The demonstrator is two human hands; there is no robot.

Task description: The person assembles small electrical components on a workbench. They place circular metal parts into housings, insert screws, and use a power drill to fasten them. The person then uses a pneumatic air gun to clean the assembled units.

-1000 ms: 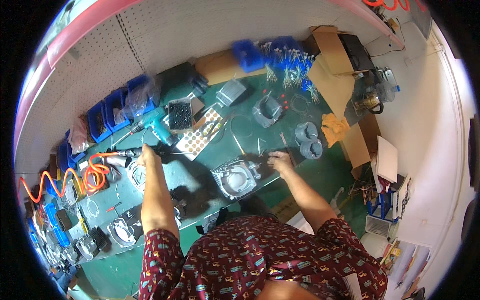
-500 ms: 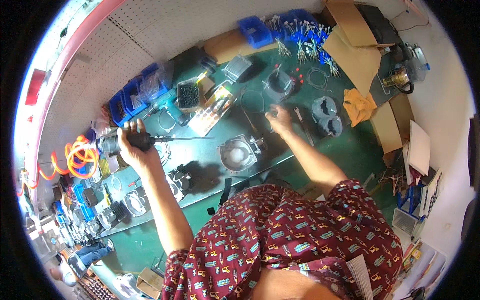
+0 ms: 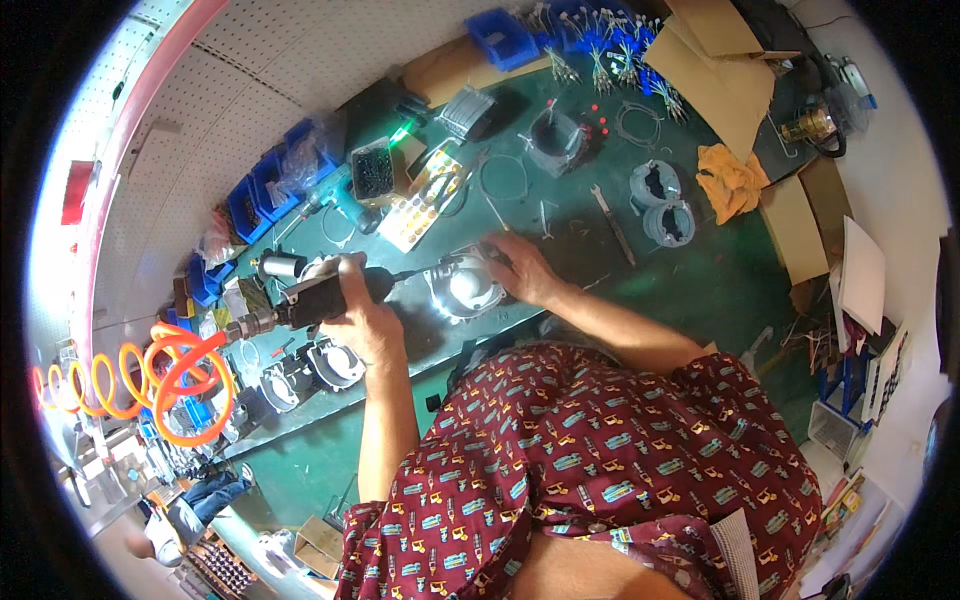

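My left hand (image 3: 366, 322) is wrapped round a black air screwdriver (image 3: 335, 296), which lies nearly level, its long bit pointing right. The bit reaches the left side of a round cast-metal housing (image 3: 466, 290) with a pale domed middle; whether it touches a screw is too small to tell. My right hand (image 3: 522, 270) grips the housing's right edge, its fingertips partly hidden. An orange coiled hose (image 3: 190, 385) runs from the screwdriver's rear toward the left.
Beyond the housing lie a sticker sheet (image 3: 422, 205), an open-ended wrench (image 3: 612, 225) and a teal power drill (image 3: 345, 200). Grey ring-shaped parts (image 3: 662, 205) and an orange cloth (image 3: 728, 182) are to the right. Blue bins (image 3: 248, 212) line the back left; cardboard boxes (image 3: 790, 235) stand at right.
My left hand has brought the screwdriver right and nearer, its bit now at the housing. My right hand has come back from the far side of the bench onto the housing.
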